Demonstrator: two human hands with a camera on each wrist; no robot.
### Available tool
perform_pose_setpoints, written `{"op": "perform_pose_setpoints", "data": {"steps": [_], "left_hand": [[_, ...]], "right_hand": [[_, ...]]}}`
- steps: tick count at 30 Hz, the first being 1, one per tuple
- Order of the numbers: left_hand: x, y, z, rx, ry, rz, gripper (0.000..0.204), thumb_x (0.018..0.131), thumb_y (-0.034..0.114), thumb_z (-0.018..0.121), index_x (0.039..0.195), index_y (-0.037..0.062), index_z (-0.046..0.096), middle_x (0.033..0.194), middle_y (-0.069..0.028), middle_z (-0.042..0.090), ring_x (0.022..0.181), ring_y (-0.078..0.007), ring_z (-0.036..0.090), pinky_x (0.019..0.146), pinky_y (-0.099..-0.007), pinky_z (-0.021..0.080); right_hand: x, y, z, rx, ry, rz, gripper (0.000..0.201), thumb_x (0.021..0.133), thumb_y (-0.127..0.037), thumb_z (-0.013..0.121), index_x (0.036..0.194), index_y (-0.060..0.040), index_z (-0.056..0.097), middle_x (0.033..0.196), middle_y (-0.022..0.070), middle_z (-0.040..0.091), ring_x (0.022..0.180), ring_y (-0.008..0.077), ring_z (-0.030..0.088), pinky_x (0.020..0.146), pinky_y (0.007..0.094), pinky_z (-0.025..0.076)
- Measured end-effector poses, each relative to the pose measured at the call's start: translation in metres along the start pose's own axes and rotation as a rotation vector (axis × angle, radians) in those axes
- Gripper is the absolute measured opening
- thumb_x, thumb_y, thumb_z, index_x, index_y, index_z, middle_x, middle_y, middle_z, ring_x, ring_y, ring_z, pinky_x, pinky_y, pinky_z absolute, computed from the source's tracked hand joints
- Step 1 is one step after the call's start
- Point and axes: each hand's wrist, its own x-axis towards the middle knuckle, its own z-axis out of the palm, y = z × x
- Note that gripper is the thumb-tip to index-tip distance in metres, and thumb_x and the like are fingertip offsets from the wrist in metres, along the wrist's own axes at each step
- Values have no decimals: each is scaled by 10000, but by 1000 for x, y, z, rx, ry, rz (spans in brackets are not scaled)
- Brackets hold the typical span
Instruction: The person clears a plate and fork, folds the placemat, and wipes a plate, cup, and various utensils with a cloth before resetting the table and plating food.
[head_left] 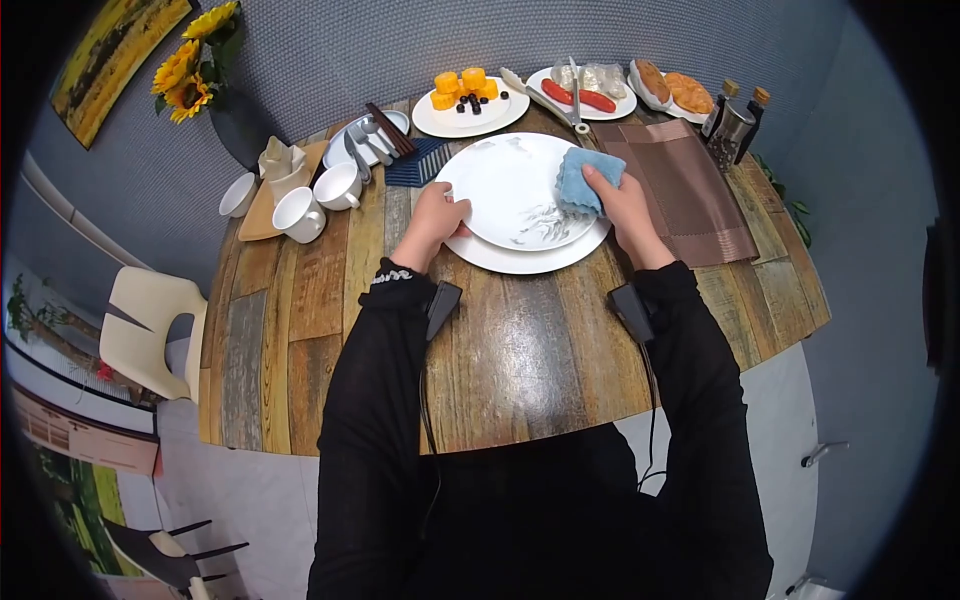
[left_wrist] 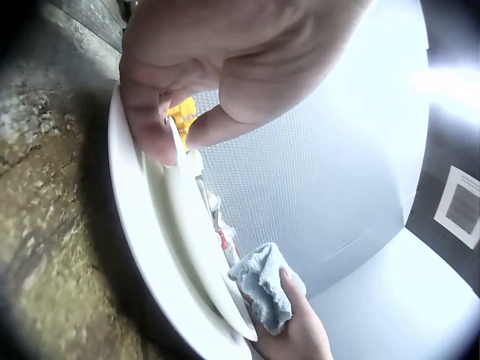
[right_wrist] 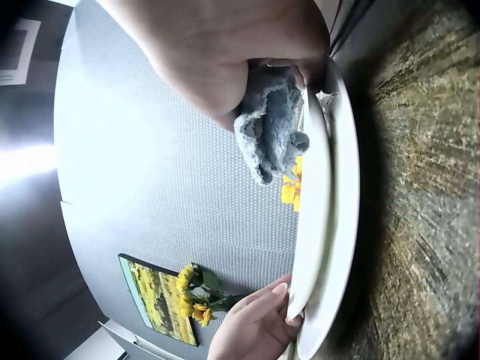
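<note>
A white plate (head_left: 500, 195) with a grey ink-style pattern sits over a larger white plate (head_left: 522, 264) near the table's middle. My left hand (head_left: 432, 216) pinches the upper plate's left rim, thumb on top and fingers curled beneath, as the left wrist view shows. In my right hand (head_left: 630, 212) is a folded light-blue cloth (head_left: 590, 180), held under the thumb at the right rim. That hand's fingers reach down beside the upper plate in the right wrist view, partly hidden. Seen side-on, the upper plate (right_wrist: 313, 195) lies close over the lower plate (right_wrist: 346, 195).
Behind are a plate of corn pieces and dark berries (head_left: 470, 128), a plate of sausages (head_left: 620, 112), tongs (head_left: 545, 100) and bread (head_left: 688, 95). Two white cups (head_left: 298, 215) and a cutlery plate (head_left: 398, 122) stand left; a brown placemat (head_left: 690, 190) and bottles (head_left: 733, 135) right.
</note>
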Motion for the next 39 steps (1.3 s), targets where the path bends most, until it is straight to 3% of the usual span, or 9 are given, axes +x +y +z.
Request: {"op": "perform_pose_setpoints", "data": {"steps": [3,5,7,9,12,16,18,30,39], "left_hand": [[0,-1,-4,-56,-118,82,445,742,60,548,1123,-121,406,856,-114,558,556,-157,560,469,-247,470],[-2,-1,-5,3,-76,52,401,744,66,539,1095,-90,426,918,-127,561,654,-176,588,528,-268,486],[-10,3,-5,-355,42,-8,302,710,23,478,990,-81,518,806,-123,593,622,-202,595,459,-301,485],[-15,2,-8,-363,79,-58,319,725,25,463,1031,-61,484,876,-131,585,694,-209,599,539,-313,496],[-26,1,-16,-696,49,19,353,789,51,435,1129,-36,398,1024,-153,539,870,-218,569,727,-313,472],[-43,-6,-37,-703,93,48,317,832,85,415,1125,-36,402,1023,-153,542,877,-226,571,747,-324,472],[-53,-11,-55,-779,31,80,301,865,119,395,1123,-36,402,1032,-156,540,901,-231,566,764,-332,472],[-106,-50,-137,-706,69,22,347,873,122,394,1182,-36,395,1099,-167,521,959,-228,551,824,-324,451],[-118,-68,-163,-706,45,-73,336,880,118,395,1192,-6,395,1098,-134,523,961,-215,546,833,-318,443]], "right_hand": [[-2,-1,4,71,-18,-5,357,793,-231,610,1005,51,554,921,81,602,805,121,561,712,238,438],[-5,-3,8,84,-41,3,357,796,-228,608,1006,56,550,923,80,600,804,120,560,712,236,438],[-8,-6,12,94,-61,13,363,798,-227,607,1012,59,543,932,81,597,807,120,559,717,235,438],[-13,-7,18,119,-74,17,369,800,-226,605,1021,61,534,941,83,593,813,120,557,723,236,439],[-20,-11,28,197,-127,34,368,804,-222,601,1033,56,527,951,83,591,823,119,557,731,238,442],[-31,-22,37,204,-192,27,366,807,-223,598,1043,46,523,961,78,591,836,117,560,739,241,444],[-39,-25,45,236,-253,62,370,804,-230,602,1046,39,525,963,73,592,839,114,562,745,239,444],[-83,-29,89,116,-618,195,349,803,-216,598,1055,16,531,942,61,600,826,106,567,744,241,456],[-96,-14,121,34,-670,230,363,792,-179,611,1073,29,519,939,55,600,815,103,564,734,233,453]]}}
